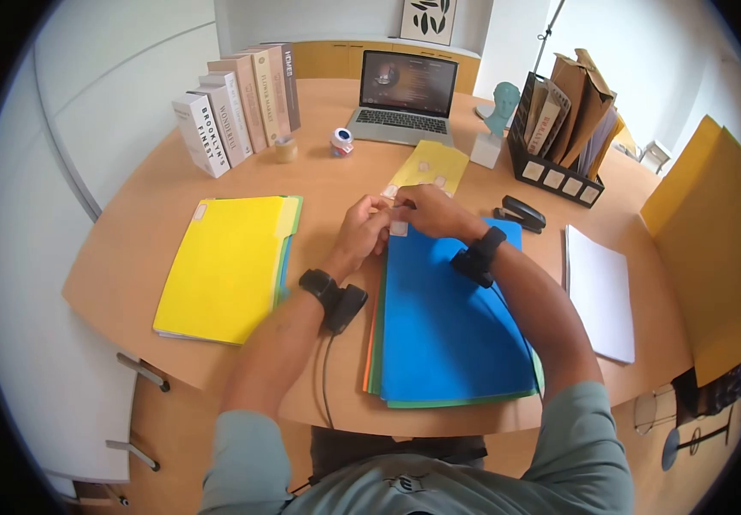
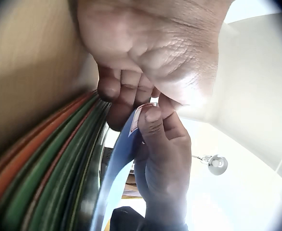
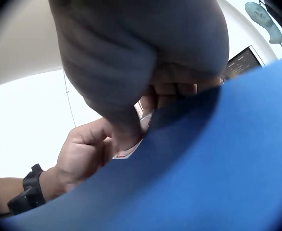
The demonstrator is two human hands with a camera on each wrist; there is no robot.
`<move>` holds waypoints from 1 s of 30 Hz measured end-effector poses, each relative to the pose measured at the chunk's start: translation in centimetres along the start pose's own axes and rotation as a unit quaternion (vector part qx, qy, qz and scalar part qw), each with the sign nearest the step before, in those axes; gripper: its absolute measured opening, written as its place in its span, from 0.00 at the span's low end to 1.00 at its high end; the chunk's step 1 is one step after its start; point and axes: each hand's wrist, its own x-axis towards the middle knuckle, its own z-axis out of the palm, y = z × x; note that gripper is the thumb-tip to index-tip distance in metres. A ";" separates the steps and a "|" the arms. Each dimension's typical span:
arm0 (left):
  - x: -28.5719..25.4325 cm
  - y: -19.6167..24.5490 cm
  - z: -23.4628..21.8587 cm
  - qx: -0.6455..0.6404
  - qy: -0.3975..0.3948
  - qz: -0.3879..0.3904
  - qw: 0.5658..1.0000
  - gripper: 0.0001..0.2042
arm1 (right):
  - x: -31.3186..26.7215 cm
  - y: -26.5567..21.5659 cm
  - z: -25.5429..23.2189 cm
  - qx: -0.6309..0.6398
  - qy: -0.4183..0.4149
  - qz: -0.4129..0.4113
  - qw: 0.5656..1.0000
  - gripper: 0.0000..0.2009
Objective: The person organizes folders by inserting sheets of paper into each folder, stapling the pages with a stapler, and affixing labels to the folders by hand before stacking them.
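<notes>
A blue folder tops a stack of coloured folders, with a white red-edged label at its upper left tab. The left hand grips the tab edge, its fingers curled behind it in the left wrist view. From the other side, the right hand pinches the same tab, its thumb pressing on the label. The tab stands lifted from the green and orange folder edges below. In the right wrist view the right palm hides part of the label.
A yellow sheet with labels lies beyond the hands, before a laptop. Yellow folders lie left; a stapler, white paper and black file holder stand right. Books and a bust stand farther back.
</notes>
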 end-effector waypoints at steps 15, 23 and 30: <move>-0.9 1.8 2.2 0.134 -0.158 -0.009 0.978 0.08 | -3.2 0.9 -4.4 -0.042 0.087 0.068 0.993 0.11; -2.5 3.5 4.9 0.172 -0.177 -0.010 0.969 0.12 | -5.0 2.6 -7.5 -0.041 0.233 0.077 0.968 0.14; -5.0 8.5 -6.5 0.295 0.009 -0.034 0.955 0.14 | -9.8 0.1 -10.7 0.270 0.309 0.130 0.903 0.16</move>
